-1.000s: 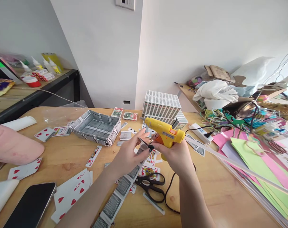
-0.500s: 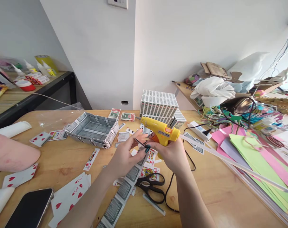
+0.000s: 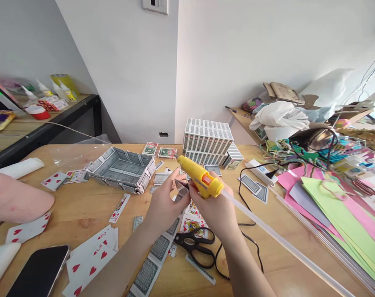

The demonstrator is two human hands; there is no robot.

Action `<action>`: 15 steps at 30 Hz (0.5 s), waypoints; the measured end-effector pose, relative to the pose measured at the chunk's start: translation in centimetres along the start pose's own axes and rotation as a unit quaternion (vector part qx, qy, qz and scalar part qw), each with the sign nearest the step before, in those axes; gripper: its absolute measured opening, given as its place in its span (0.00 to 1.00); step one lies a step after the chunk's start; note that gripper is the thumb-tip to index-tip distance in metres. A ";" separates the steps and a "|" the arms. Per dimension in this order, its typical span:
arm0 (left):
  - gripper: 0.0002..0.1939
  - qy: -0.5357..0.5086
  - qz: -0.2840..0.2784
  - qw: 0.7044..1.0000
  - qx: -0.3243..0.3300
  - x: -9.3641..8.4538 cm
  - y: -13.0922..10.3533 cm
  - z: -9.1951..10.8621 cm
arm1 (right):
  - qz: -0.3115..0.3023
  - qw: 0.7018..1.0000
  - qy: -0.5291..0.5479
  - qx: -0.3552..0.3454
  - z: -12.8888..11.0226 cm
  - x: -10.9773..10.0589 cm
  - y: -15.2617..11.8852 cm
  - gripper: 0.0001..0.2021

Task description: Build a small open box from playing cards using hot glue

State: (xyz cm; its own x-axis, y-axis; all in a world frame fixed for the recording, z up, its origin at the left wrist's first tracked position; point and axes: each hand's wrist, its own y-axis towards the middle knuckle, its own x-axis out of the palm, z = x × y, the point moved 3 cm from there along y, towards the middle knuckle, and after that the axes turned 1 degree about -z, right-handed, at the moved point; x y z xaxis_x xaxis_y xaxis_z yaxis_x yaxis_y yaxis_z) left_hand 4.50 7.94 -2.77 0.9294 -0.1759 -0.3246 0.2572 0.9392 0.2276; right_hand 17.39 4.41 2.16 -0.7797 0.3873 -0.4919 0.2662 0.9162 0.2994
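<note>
Two hands work close together: the right hand [image 3: 217,208], fingers gripping the yellow glue gun [image 3: 196,175], has just tipped it, apparently nearer the card strip [image 3: 159,248], which trails from the left hand's [image 3: 164,203] pinching fingers toward the surface's [image 3: 94,208] near edge.

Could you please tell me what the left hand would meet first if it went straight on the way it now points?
The left hand would probably meet the yellow plastic glue gun held in the right hand first, though the depth between them is unclear.
</note>
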 end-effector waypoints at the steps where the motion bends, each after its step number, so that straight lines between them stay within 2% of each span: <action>1: 0.28 0.011 0.023 1.000 0.001 0.0 0.0 0.0 | 0.006 1.000 0.004 0.003 0.2 0.1 0.1 0.01; 4: 0.22 0.030 0.079 0.996 0.015 0.0 -0.2 0.3 | 0.016 0.999 0.032 0.024 0.6 0.0 0.4 0.02; 7: 0.17 0.029 0.093 0.995 0.034 0.0 -0.4 0.5 | 0.008 0.997 0.058 0.040 0.7 0.0 0.6 0.04; 15: 0.24 0.069 0.077 0.992 0.073 0.3 -0.9 0.3 | 0.002 0.995 0.080 0.055 0.7 -0.3 0.8 0.04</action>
State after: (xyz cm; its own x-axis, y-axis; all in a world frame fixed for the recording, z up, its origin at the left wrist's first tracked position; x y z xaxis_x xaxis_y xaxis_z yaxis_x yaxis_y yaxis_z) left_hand 4.62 6.95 -2.80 0.9181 0.0178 -0.3959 0.1600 0.8973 0.4115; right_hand 18.21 5.07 1.93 -0.8569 0.3774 -0.3510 0.3230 0.9240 0.2048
